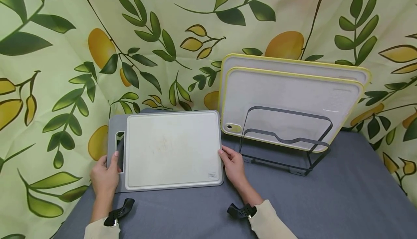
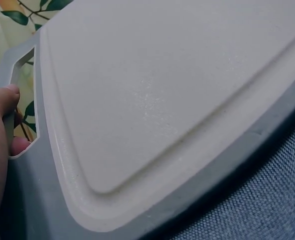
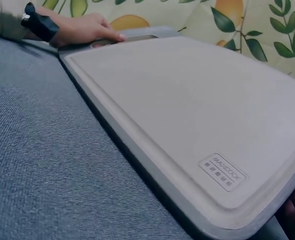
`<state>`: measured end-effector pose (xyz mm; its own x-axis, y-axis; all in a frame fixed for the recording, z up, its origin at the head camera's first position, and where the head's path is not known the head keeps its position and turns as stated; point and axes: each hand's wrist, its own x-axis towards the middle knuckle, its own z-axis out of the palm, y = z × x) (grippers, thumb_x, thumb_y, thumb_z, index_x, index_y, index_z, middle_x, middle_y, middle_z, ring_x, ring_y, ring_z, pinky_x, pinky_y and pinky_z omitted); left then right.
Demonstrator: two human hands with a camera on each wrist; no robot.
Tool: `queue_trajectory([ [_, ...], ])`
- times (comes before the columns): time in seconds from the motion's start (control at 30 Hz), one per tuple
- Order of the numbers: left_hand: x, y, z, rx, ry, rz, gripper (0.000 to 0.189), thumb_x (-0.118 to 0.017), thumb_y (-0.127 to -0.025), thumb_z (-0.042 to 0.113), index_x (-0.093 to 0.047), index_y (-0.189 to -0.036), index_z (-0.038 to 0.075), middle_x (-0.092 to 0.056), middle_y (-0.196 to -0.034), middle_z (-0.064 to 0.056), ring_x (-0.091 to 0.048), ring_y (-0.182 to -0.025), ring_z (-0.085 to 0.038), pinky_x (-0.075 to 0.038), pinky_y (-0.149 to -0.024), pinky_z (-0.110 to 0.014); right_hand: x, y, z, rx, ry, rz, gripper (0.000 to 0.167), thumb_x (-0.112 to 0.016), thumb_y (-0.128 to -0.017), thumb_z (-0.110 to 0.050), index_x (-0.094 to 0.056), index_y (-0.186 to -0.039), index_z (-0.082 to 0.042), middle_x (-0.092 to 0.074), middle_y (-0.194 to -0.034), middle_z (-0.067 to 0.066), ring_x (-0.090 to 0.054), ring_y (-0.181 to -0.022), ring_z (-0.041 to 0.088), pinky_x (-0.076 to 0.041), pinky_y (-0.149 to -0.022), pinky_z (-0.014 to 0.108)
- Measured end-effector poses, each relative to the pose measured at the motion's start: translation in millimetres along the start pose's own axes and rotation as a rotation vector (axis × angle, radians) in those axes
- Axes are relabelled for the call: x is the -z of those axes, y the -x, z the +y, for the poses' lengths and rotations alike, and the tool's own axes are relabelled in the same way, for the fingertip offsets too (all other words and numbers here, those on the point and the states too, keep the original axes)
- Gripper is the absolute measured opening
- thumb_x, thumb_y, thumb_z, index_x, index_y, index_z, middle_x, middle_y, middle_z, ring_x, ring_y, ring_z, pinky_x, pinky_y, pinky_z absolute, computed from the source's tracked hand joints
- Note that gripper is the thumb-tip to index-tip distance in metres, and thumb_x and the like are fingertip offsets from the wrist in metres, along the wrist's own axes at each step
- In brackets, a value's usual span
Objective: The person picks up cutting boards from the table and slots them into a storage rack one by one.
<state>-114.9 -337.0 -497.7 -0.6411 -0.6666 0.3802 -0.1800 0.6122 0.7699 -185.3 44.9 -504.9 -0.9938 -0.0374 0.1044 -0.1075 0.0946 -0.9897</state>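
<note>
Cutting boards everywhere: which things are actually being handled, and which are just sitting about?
In hand:
grey-edged cutting board
left hand, gripping its handle slot
right hand, holding its other end

Sitting about:
two yellow-edged boards leaning in the rack
wire rack
leaf-print cloth

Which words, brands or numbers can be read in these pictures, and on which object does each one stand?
"MAXCOOK": on the small label at a corner of the grey-rimmed cutting board, near the right hand.
Second line under it on the same label: small characters, too blurred to read.
Yellow-rimmed boards in the rack: faint marks near the upper right edge, unreadable.
Nothing else bears text.
</note>
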Motion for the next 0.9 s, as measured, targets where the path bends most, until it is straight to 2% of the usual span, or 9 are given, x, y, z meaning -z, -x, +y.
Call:
queue_trajectory([
  [0.2, -3.7, 0.3, 1.6, -0.013, 0.039, 0.024, 0.041, -0.062, -0.100, 0.039, -0.065, -0.084, 0.001, -0.038, -0.044, 0.038, -0.037, -0.046, 0.014, -0.032, -0.054, -0.018, 2.0, 1.5, -1.1, 0.020, 0.009, 0.001, 0.037, -0.060, -0.102, -0.013, -0.061, -0.133, 0.007, -0.074, -0.110, 0.025, -0.068, -0.081, -0.003, -0.056, -0.070, 0.018],
  [0.37, -2.2, 1.4, 3.5, 0.006, 0.054, 0.033, 0.043, -0.061, -0.100, 0.041, -0.064, -0.081, 0.003, -0.039, -0.044, 0.037, -0.038, -0.046, 0.014, -0.032, -0.054, -0.019, 1.6, 2.1, -1.2, 0.034, 0.005, -0.005, 0.037, -0.060, -0.102, -0.012, -0.061, -0.133, 0.008, -0.074, -0.109, 0.026, -0.068, -0.080, -0.002, -0.056, -0.069, 0.018],
  [0.5, -2.6, 1.6, 3.9, -0.011, 0.056, 0.045, 0.043, -0.062, -0.100, 0.041, -0.064, -0.080, 0.002, -0.039, -0.045, 0.038, -0.038, -0.047, 0.015, -0.032, -0.053, -0.019, 2.9, 2.5, -2.8, 0.056, 0.012, 0.000, 0.036, -0.061, -0.101, -0.013, -0.063, -0.132, 0.006, -0.075, -0.108, 0.024, -0.069, -0.080, -0.001, -0.056, -0.069, 0.019],
  [0.77, -6.7, 2.7, 3.4, -0.040, 0.114, 0.075, 0.039, -0.065, -0.099, 0.033, -0.064, -0.080, 0.000, -0.040, -0.046, 0.038, -0.039, -0.044, 0.012, -0.031, -0.051, -0.016, 7.3, 2.0, -7.9, 0.083, 0.035, 0.026, 0.034, -0.062, -0.101, -0.013, -0.065, -0.129, 0.006, -0.076, -0.107, 0.023, -0.066, -0.080, -0.001, -0.054, -0.068, 0.018],
  [0.9, -8.1, 4.5, 1.9, -0.034, 0.143, 0.093, 0.037, -0.067, -0.098, 0.028, -0.061, -0.076, 0.000, -0.041, -0.045, 0.037, -0.039, -0.042, 0.012, -0.029, -0.048, -0.016, 7.9, 1.7, -9.9, 0.094, 0.061, 0.026, 0.035, -0.062, -0.100, -0.013, -0.065, -0.128, 0.008, -0.076, -0.107, 0.023, -0.066, -0.080, -0.003, -0.055, -0.068, 0.019],
])
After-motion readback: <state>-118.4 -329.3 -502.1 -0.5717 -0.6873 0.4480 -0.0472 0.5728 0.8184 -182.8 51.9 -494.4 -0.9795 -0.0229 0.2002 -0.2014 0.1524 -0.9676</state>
